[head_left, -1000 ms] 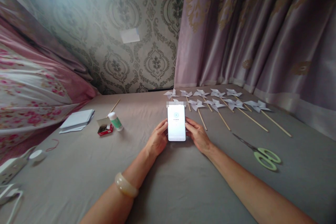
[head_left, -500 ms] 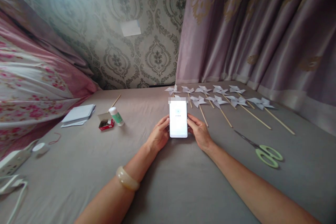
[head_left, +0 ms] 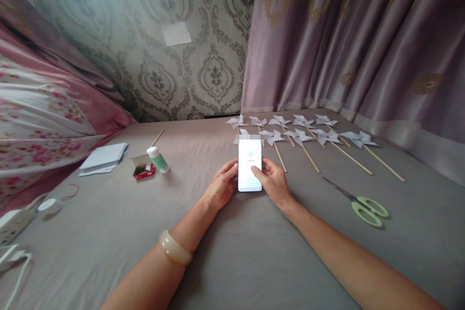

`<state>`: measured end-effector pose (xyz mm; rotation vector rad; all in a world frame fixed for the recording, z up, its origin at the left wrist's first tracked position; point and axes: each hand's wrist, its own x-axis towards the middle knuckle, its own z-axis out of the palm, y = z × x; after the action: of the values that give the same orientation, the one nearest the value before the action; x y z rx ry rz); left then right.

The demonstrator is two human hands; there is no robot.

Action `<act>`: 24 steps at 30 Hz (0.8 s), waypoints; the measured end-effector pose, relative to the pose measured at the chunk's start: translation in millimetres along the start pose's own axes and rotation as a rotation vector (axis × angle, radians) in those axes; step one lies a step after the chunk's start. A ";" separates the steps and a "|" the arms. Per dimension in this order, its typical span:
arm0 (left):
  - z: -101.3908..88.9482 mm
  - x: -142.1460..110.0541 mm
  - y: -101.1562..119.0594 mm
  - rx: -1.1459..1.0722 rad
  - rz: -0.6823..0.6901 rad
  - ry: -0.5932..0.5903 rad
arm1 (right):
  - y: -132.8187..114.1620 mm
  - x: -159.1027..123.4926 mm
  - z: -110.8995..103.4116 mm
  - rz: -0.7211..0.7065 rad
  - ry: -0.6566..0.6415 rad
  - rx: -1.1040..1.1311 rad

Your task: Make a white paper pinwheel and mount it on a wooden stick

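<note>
A smartphone (head_left: 250,174) with a bright, mostly white screen is held upright between both hands, near the middle of the view. My left hand (head_left: 223,181) grips its left edge, thumb along the side. Around its right edge is my right hand (head_left: 274,181), its thumb lying over the lower right of the screen. The fingers behind the phone are hidden. Beyond it lie several white paper pinwheels (head_left: 300,138) on wooden sticks, in two rows. Scissors (head_left: 366,207) with green handles rest to the right of my right hand.
On the left are a stack of white paper (head_left: 103,159), a small red open box (head_left: 143,171), a green-and-white bottle (head_left: 158,160) and a loose stick (head_left: 157,137). A power strip (head_left: 16,225) with cables sits at the left edge. Curtains (head_left: 308,34) hang behind the grey sheet (head_left: 203,261).
My right thumb has moved from the phone's edge onto the screen. The phone has shifted slightly right in the view, while the surroundings have slid a little left and up.
</note>
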<state>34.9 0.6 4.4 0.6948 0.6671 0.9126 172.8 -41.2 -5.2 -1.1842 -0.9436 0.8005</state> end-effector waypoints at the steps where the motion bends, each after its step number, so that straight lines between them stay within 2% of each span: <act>1: 0.2 -0.2 0.0 0.003 0.000 -0.001 | 0.5 0.1 0.2 0.002 0.003 -0.002; 19: 0.7 -1.1 0.5 -0.017 -0.002 0.002 | -2.3 -2.8 -1.6 -0.035 -0.002 -0.031; 24: -1.0 -0.5 -0.1 -0.022 -0.006 -0.003 | -4.8 -3.3 -4.5 -0.057 0.006 -0.117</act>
<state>33.9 0.4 3.9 0.6746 0.6554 0.9116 175.7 -46.9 -1.6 -1.2545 -1.0258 0.7036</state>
